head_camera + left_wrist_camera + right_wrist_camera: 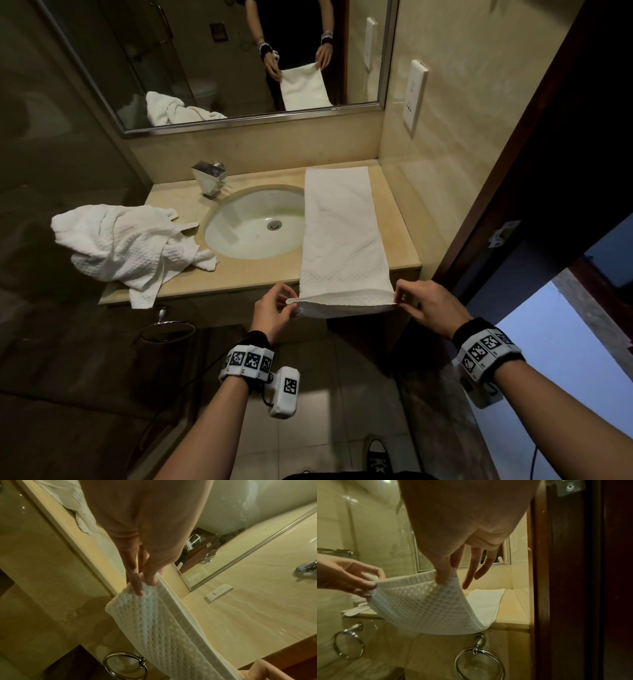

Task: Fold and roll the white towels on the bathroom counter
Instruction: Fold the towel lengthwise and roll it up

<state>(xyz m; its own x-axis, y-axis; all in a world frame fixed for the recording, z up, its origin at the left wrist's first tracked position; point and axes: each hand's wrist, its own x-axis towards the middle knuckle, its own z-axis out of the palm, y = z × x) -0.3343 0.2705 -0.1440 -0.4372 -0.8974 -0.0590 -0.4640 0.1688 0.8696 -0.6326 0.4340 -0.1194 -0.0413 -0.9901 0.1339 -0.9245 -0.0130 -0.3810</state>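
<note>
A white waffle towel (339, 233), folded into a long narrow strip, lies along the right side of the beige counter (400, 219) and partly over the sink. Its near end hangs past the counter's front edge and is turned up. My left hand (274, 308) pinches the left corner of that end, and my right hand (418, 301) pinches the right corner. The left wrist view shows my thumb and fingers (137, 586) gripping the waffle towel (154, 622). In the right wrist view my thumb and forefinger (443, 577) pinch the towel (426, 605), other fingers spread.
A crumpled heap of white towels (126, 243) sits on the counter's left end, spilling over the front edge. The sink (253, 226) and chrome tap (210, 178) are mid-counter. Towel rings (168, 329) hang below the counter. A mirror (219, 58) is behind, a wooden door frame (513, 171) stands right.
</note>
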